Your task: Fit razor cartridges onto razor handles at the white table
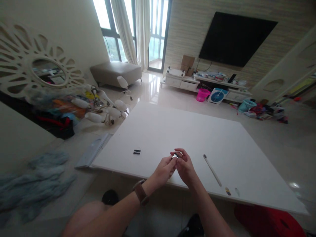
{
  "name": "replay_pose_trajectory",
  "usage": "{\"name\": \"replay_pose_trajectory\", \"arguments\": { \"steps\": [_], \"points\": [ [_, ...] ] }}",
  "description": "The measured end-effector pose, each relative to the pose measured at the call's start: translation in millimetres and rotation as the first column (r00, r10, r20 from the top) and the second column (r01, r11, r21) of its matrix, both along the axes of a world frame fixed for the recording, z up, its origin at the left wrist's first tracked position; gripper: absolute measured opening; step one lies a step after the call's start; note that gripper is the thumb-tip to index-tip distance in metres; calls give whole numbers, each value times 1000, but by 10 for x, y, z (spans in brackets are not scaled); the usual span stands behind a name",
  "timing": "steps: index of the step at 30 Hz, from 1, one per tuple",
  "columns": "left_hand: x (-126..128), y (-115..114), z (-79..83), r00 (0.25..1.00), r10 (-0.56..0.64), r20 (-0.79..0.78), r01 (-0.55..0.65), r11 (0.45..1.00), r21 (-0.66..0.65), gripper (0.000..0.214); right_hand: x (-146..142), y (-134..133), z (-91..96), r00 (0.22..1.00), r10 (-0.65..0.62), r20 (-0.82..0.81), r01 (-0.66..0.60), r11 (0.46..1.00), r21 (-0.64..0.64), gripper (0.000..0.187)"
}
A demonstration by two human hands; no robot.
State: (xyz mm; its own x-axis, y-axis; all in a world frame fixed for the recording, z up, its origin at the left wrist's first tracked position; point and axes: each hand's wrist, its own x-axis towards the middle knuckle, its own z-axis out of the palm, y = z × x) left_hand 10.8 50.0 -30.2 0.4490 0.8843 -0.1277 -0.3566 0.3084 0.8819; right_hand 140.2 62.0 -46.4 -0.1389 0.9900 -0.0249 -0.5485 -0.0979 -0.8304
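Observation:
My left hand [165, 170] and my right hand [184, 167] meet over the near edge of a white board [197, 138] lying low in front of me. Both pinch a small dark and silvery object [175, 155] between their fingertips; it is too small to name. A brown-strapped watch [140, 192] sits on my left wrist. A small black piece [136, 152] lies on the board to the left of my hands. To the right lies a long thin white stick [212, 170], with two tiny bits [228, 191] near the board's front edge.
A white chandelier with glass shades [106, 107] lies on the floor at the left, beside colourful clutter. A grey bench [116, 72] stands by the window. A TV [234, 38] hangs above a low cabinet, with a pink basket [202, 94] nearby. Blue cloth [37, 181] is at the left.

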Motion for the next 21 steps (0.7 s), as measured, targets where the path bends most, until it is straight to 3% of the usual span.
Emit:
{"name": "replay_pose_trajectory", "arguments": {
  "steps": [8, 15, 21],
  "points": [
    [-19, 20, 44, 998, -61, -28, 61, 998, 16, 54, 62, 31, 19, 999, 22, 49, -20, 999, -48, 38],
    [-80, 77, 18, 989, 3, -146, 11, 995, 94, 53, 40, 48, 5, 995, -23, 99, 28, 998, -55, 36],
    [-74, 54, -5, 992, -117, -39, 117, 993, -19, 54, 71, 23, -14, 996, -11, 92, 16, 998, -53, 35]
  ]
}}
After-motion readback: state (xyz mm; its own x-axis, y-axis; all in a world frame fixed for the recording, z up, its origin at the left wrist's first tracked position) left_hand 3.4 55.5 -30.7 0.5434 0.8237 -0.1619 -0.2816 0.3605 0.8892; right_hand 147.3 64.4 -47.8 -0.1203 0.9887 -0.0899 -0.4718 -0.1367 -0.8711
